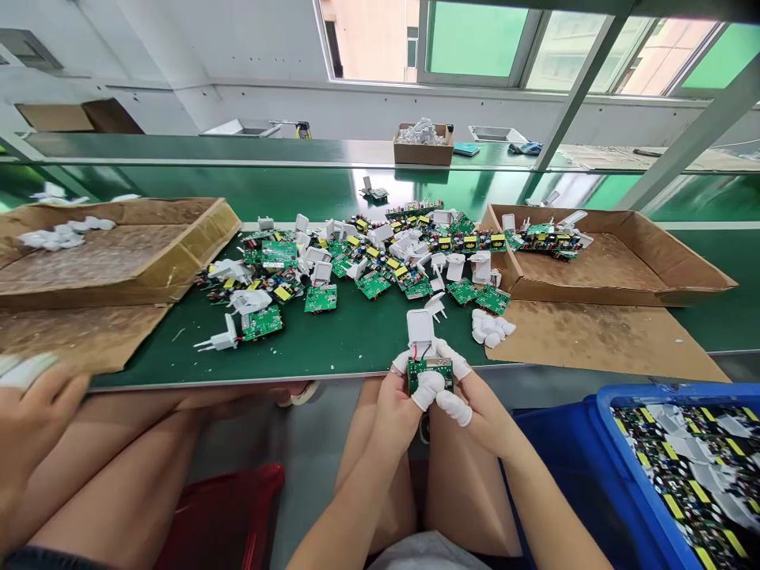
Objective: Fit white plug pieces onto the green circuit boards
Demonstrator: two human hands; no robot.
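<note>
Both my hands hold one small green circuit board [428, 370] wired to a white plug housing [419, 328], just at the near edge of the green bench. My left hand [404, 400] grips the board's left side, thumb in a white finger cot pressed on top. My right hand [469, 400] pinches the right side, its fingertips also covered by white cots. A heap of similar boards and white housings [368, 257] lies spread over the bench ahead. A small clump of white finger cots [492, 327] sits just right of the housing.
Shallow cardboard trays stand left [119, 253] and right [617, 261]. A blue crate [682, 467] of assembled boards sits at my lower right, a red bin [226, 514] on the floor. Another person's hand [29, 412] and legs are at the left. A cardboard box [423, 144] stands beyond.
</note>
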